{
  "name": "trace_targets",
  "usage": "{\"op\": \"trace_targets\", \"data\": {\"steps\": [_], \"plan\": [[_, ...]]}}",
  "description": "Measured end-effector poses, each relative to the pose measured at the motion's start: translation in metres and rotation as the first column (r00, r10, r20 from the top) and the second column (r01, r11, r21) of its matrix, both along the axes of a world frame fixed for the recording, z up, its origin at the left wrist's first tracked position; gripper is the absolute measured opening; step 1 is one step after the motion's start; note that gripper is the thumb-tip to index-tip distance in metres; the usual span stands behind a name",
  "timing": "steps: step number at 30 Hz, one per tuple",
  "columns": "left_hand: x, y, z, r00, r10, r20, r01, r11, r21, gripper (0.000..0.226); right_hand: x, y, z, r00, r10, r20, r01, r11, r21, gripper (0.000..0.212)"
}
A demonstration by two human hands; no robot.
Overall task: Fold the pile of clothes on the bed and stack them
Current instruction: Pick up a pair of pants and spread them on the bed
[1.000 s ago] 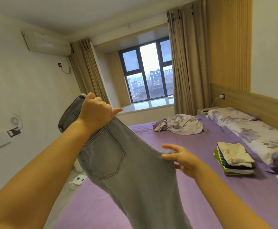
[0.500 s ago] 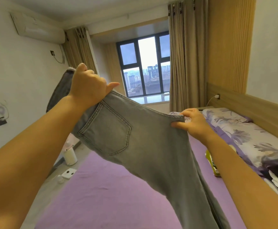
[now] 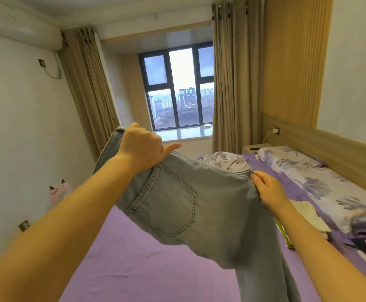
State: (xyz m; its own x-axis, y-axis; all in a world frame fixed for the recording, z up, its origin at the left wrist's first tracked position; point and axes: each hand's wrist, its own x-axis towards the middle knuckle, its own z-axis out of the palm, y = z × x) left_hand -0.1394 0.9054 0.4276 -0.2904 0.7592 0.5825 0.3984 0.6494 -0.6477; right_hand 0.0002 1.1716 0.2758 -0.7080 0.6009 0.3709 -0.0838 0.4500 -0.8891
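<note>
The pair of light grey denim jeans (image 3: 190,205) hung in the air above the bed with the purple sheet (image 3: 147,264). The left hand (image 3: 141,147) gripped the waistband end up high, fingers curled round the cloth and thumb sticking out. The right hand (image 3: 267,189) pinched the other top corner between thumb and fingers, lower down. One back pocket faced the camera, and the legs dangled down out of view.

The right hand only held a little bit of cloth, so I think the heavy jeans could slip out and drop in a heap. The dangling legs could twist or land crooked, and then the fold would come out messy. The small stack of folded clothes (image 3: 304,214) sat just beside the right arm, so a swinging leg or elbow might knock it over.
</note>
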Motion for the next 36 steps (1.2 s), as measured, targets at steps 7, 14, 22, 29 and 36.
{"op": "trace_targets", "data": {"steps": [7, 14, 22, 29, 36], "plan": [[-0.093, 0.003, -0.107, 0.934, 0.005, 0.357, 0.037, 0.993, -0.112, 0.076, -0.054, 0.015, -0.050, 0.984, -0.155, 0.088, 0.135, 0.972, 0.195, 0.027], [-0.150, -0.023, -0.210, 0.765, 0.171, 0.621, -0.077, 0.982, -0.175, 0.074, -0.126, 0.012, -0.119, 0.933, 0.034, 0.358, -0.086, 0.988, 0.129, 0.012], [-0.211, -0.087, -0.307, 0.285, 0.443, 0.850, -0.261, 0.889, -0.375, 0.067, -0.234, -0.008, -0.201, 0.651, 0.465, 0.599, -0.455, 0.872, -0.181, 0.012], [-0.235, -0.147, -0.372, 0.037, 0.507, 0.861, -0.317, 0.823, -0.471, 0.055, -0.304, -0.061, -0.276, 0.461, 0.508, 0.728, -0.585, 0.791, -0.181, 0.018], [-0.288, -0.194, -0.410, 0.030, 0.520, 0.854, -0.318, 0.815, -0.485, 0.062, -0.352, -0.094, -0.316, 0.294, 0.528, 0.796, -0.643, 0.726, -0.244, 0.023]]}}
